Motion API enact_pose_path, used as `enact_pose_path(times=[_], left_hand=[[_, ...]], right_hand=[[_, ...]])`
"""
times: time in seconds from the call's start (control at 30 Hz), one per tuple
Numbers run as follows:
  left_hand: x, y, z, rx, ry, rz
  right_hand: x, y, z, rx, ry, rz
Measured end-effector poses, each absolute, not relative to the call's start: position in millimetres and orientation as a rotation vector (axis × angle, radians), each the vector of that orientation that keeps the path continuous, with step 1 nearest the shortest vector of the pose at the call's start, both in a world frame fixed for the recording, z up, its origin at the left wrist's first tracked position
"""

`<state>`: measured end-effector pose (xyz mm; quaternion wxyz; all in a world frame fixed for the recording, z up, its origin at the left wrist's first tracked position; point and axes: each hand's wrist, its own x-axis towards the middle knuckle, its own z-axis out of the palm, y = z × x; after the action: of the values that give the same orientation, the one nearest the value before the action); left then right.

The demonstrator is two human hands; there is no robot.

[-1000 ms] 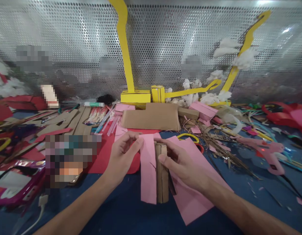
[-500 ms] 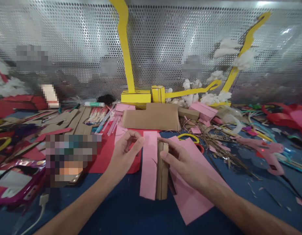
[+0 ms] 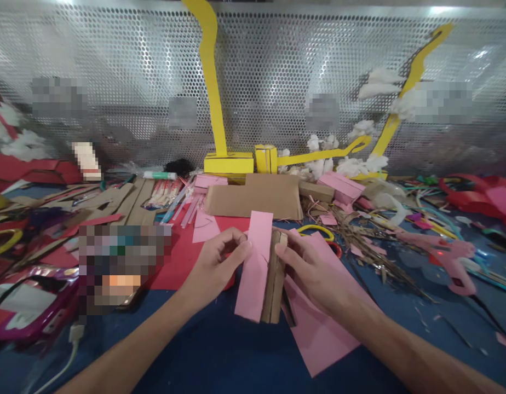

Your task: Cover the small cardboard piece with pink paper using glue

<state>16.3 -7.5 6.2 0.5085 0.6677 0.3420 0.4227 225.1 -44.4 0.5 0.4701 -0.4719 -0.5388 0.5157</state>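
A: What is found nearest, at the bottom of the frame?
B: A bare stretch of the blue bench [image 3: 203,355]. Just above it, at the lower centre, a pink strip [image 3: 253,273] and a narrow cardboard block [image 3: 273,290] are held side by side, both tilted slightly to the right at the top.

A: How are they held?
B: The strip's left edge is pinched between thumb and fingers by the left hand [image 3: 220,257]. The upper end of the block is gripped by the right hand [image 3: 308,262], with the thumb on its near face. Whether the two pieces are stuck together cannot be told.

A: How might this be done well?
B: The block should probably be kept steady while the strip's long edge is brought parallel to it. The strip is best pinched lightly, since a short dark line, perhaps a slit, is seen near its right edge and might be widened by pulling.

A: And farther off?
B: A pink sheet [image 3: 322,334] is seen right of the block, a red sheet [image 3: 174,271] to the left, and a pink glue gun [image 3: 452,254] at the right. Beyond, a brown cardboard panel [image 3: 257,200] is backed by a yellow box [image 3: 228,164], and the top of the frame is filled by perforated metal [image 3: 269,71].
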Motion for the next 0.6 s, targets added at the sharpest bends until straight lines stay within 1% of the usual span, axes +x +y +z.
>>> enact_pose_path(times=[0.6], left_hand=[[19.1,-7.4,6.5,1.554,0.786,1.025]], right_hand=[[222.8,-46.3,0.5,-1.104,-1.222,1.357]])
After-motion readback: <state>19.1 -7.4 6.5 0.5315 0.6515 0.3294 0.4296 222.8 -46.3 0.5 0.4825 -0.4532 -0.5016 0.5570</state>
